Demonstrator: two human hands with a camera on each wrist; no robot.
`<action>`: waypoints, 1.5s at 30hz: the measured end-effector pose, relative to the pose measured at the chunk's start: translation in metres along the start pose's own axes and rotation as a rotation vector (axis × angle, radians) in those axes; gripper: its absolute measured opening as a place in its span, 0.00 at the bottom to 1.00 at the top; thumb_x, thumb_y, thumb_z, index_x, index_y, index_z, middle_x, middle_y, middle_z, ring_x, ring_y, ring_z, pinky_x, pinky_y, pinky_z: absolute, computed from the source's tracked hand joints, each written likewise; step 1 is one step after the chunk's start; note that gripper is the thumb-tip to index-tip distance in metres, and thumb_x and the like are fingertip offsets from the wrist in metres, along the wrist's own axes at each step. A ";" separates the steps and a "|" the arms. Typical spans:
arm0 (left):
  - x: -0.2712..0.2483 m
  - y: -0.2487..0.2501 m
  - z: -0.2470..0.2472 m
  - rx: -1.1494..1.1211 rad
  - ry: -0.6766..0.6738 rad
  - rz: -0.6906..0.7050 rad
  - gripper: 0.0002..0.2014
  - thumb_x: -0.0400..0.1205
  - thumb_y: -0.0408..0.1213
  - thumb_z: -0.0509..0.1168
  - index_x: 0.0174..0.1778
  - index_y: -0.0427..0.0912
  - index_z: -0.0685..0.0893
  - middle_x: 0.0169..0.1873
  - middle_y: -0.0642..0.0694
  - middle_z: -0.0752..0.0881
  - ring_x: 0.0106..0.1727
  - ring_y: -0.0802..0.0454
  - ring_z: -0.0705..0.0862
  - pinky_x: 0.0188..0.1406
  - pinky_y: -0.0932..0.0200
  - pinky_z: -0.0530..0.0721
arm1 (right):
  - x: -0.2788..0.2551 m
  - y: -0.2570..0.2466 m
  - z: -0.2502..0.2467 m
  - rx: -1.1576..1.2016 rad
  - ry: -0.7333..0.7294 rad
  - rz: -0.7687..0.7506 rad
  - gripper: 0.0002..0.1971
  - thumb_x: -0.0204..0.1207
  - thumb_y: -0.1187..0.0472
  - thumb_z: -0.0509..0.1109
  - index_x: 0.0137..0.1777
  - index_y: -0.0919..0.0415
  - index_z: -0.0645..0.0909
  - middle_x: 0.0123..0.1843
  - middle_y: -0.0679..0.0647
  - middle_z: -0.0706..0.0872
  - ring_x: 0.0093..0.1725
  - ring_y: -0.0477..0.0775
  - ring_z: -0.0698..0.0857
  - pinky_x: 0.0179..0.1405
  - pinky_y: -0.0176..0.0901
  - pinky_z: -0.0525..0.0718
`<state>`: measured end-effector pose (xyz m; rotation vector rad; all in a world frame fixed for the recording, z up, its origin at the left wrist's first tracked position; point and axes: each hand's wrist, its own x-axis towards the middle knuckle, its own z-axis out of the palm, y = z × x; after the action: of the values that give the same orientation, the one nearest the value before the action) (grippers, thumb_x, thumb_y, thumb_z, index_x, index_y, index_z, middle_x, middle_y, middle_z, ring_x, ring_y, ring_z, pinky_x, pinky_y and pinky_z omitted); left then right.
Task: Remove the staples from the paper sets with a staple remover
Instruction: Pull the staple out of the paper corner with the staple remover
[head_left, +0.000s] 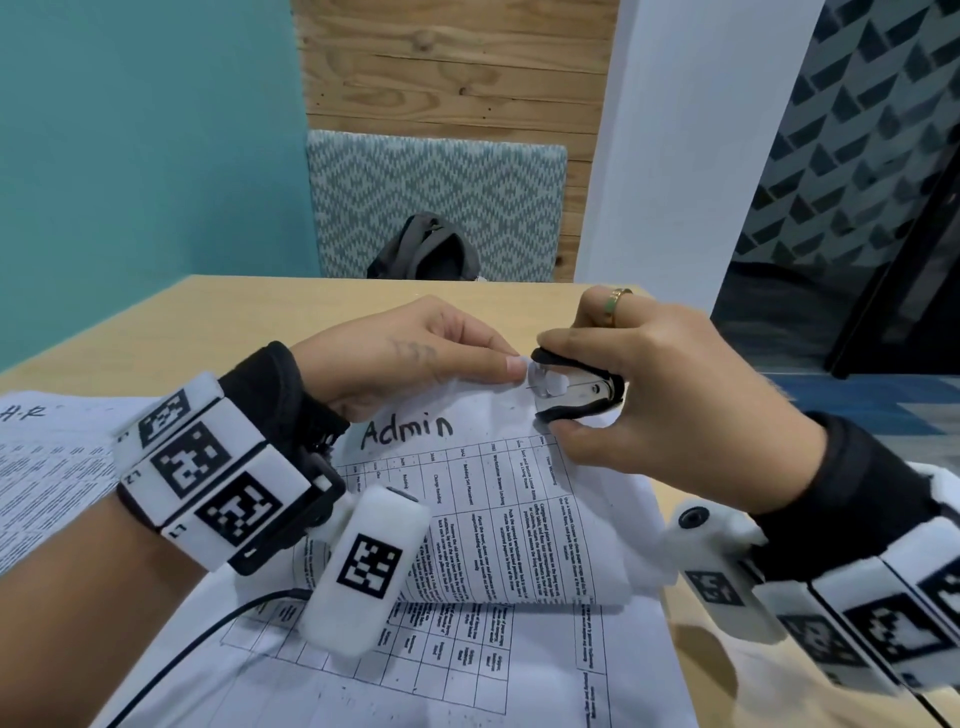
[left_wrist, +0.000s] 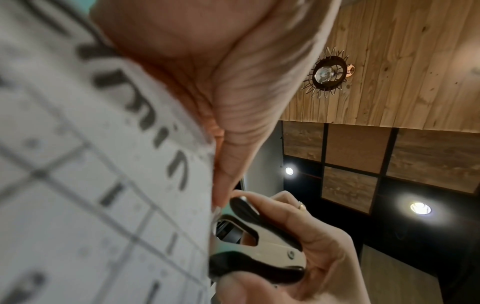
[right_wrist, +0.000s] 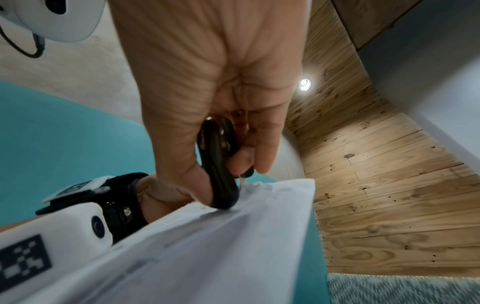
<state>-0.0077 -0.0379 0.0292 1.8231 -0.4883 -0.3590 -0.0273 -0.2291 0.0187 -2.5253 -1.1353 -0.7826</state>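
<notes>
A stapled paper set marked "Admin" (head_left: 467, 467) is lifted off the table, its lower part curling over. My left hand (head_left: 415, 353) pinches its top edge (left_wrist: 145, 164) between thumb and fingers. My right hand (head_left: 649, 395) grips a black and chrome staple remover (head_left: 576, 387) by thumb and fingers, its claws set against the paper's top corner beside my left fingertips. The remover (left_wrist: 259, 246) shows close up in the left wrist view, and again as the remover (right_wrist: 218, 164) in the right wrist view, touching the paper (right_wrist: 233, 236). The staple itself is too small to make out.
More printed sheets (head_left: 467, 665) lie flat under the lifted set, and another sheet marked "H.R" (head_left: 47, 452) lies at the left. The wooden table (head_left: 208, 317) ends near a patterned chair (head_left: 436, 202) holding a dark bag (head_left: 423, 249). A black cable (head_left: 171, 660) trails from my left wrist.
</notes>
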 end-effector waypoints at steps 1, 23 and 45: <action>0.000 0.000 0.000 -0.011 0.009 -0.005 0.08 0.77 0.28 0.65 0.46 0.28 0.85 0.34 0.47 0.90 0.36 0.62 0.88 0.36 0.75 0.81 | 0.000 0.000 0.001 -0.005 0.004 -0.008 0.16 0.59 0.54 0.69 0.41 0.66 0.86 0.37 0.57 0.78 0.33 0.64 0.79 0.28 0.55 0.81; -0.003 0.008 0.008 -0.172 0.054 -0.080 0.05 0.77 0.24 0.62 0.40 0.26 0.82 0.26 0.47 0.88 0.27 0.61 0.86 0.28 0.74 0.81 | -0.003 -0.003 0.007 -0.099 0.013 -0.045 0.12 0.64 0.55 0.69 0.39 0.65 0.85 0.36 0.55 0.78 0.26 0.62 0.77 0.21 0.50 0.79; -0.004 0.006 0.009 -0.192 0.006 -0.072 0.09 0.74 0.27 0.64 0.45 0.23 0.82 0.32 0.43 0.88 0.31 0.58 0.87 0.32 0.71 0.83 | -0.003 -0.004 0.008 -0.173 0.078 -0.135 0.10 0.64 0.58 0.67 0.27 0.65 0.79 0.28 0.51 0.70 0.19 0.59 0.68 0.14 0.38 0.68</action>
<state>-0.0160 -0.0450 0.0323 1.6575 -0.3714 -0.4354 -0.0286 -0.2244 0.0105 -2.5491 -1.2731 -1.0471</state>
